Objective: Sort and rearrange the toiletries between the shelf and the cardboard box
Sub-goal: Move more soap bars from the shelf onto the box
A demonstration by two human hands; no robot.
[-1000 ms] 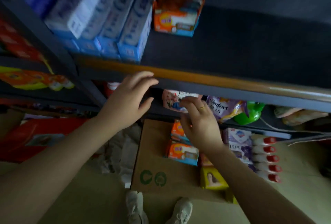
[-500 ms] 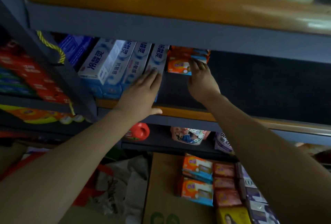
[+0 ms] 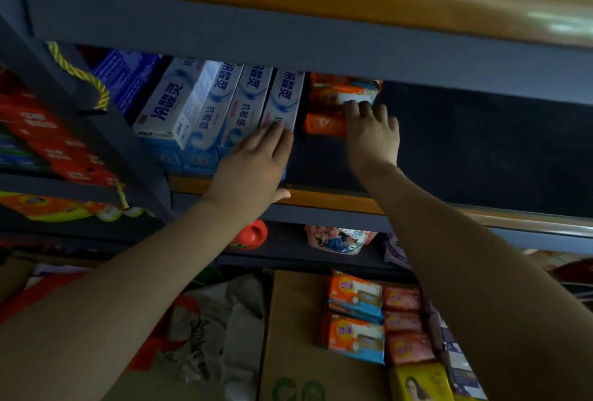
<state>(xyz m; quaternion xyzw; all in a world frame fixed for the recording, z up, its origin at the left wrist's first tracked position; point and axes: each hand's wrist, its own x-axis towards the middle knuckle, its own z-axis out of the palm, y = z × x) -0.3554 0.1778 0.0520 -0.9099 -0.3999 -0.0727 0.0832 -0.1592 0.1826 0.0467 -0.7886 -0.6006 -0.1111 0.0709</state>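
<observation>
While we reached onto the shelf [image 3: 369, 204], our left hand [image 3: 253, 163] lay flat with straight fingers against the front of the toothpaste boxes [image 3: 244, 105], holding nothing. Our right hand [image 3: 372, 134] rested its fingers on the stacked orange soap packs [image 3: 333, 95] just right of those boxes, though we could not tell whether it gripped them. Below, the cardboard box [image 3: 295, 336] held more soap packs [image 3: 356, 317] in rows.
</observation>
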